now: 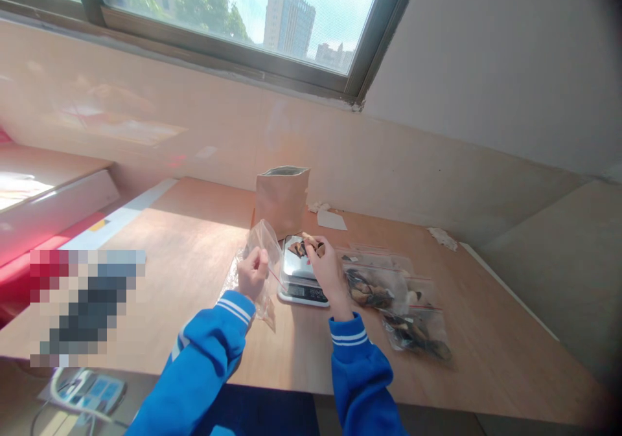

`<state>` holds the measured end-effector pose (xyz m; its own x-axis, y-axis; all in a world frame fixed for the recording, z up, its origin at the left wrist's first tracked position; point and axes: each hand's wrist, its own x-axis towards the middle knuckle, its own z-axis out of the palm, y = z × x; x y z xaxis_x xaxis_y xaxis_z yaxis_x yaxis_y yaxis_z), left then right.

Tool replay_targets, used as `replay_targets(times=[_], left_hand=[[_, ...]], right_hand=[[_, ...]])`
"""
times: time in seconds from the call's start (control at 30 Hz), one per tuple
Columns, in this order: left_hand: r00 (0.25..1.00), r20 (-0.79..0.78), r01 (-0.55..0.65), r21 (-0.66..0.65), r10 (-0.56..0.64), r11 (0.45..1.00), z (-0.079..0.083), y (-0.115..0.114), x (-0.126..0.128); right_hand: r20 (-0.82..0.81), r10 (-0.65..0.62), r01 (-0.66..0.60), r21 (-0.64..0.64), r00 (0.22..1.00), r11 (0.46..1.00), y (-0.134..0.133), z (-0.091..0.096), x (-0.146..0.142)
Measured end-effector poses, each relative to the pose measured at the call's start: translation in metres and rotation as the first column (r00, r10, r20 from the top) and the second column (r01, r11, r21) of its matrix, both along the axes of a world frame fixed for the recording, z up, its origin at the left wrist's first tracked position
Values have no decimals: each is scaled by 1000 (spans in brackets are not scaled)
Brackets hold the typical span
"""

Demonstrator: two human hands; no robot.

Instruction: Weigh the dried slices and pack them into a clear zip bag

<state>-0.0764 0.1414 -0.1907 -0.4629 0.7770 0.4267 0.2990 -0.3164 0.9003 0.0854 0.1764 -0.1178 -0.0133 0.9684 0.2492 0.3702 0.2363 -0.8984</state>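
My left hand (253,273) is closed on the edge of a clear zip bag (265,238), which stands out to both sides of the fist. Over a small kitchen scale (297,269), my right hand (323,264) has its fingers closed around some brown dried pieces (297,248) that look like dried mushroom slices. More of these pieces seem to lie on the scale's metal plate, partly hidden by the fingers. The scale's dark display faces me, too small to read. Just behind it stands a brown paper pouch (282,199), upright with its top open.
Right of the scale lie several filled zip bags (413,332) with dark and tan dried pieces. A white paper piece (332,220) and crumpled scraps (443,238) are near the wall. A power strip (97,390) and cables sit below the table's left front edge.
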Motion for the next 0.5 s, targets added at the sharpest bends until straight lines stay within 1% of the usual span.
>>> replay_targets(times=[0.03,0.07,0.1,0.13,0.17,0.2,0.23,0.27,0.37,0.43,0.5], left_hand=[[1000,-5,8,-9,-8,1000,0,0,0],[1000,-11,13,-17,-13,1000,0,0,0],[1000,-16,15,-23,-15,1000,0,1,0],[1000,-18,17,-26,-17,1000,0,1,0],[1000,-15,20,-27,-20,999,1,1,0],[1000,-11,26,-25,-26,999,1,1,0],[1000,-7,29,-20,-29,999,1,0,1],[1000,-7,30,-13,-31,999,2,0,1],[1000,-16,20,-1,-20,1000,4,-1,3],[1000,-24,15,0,-15,1000,4,-2,3],[999,-27,20,1,-20,1000,5,-3,4]], right_hand=[[-144,84,-101,-114,986,988,-6,10,-7],[-283,155,-214,-195,947,957,-12,19,-14],[-390,211,-321,-241,896,916,-17,26,-21],[-463,256,-409,-266,848,873,-21,32,-28],[-505,285,-466,-279,815,839,-23,35,-34],[-514,297,-489,-290,804,823,-23,36,-40],[-496,294,-480,-303,817,823,-21,35,-44],[-450,278,-443,-317,849,839,-18,32,-47],[-197,218,-271,-311,956,911,-8,19,-51],[-37,212,-214,-270,977,939,-4,14,-51],[40,241,-225,-240,970,944,-3,13,-51]])
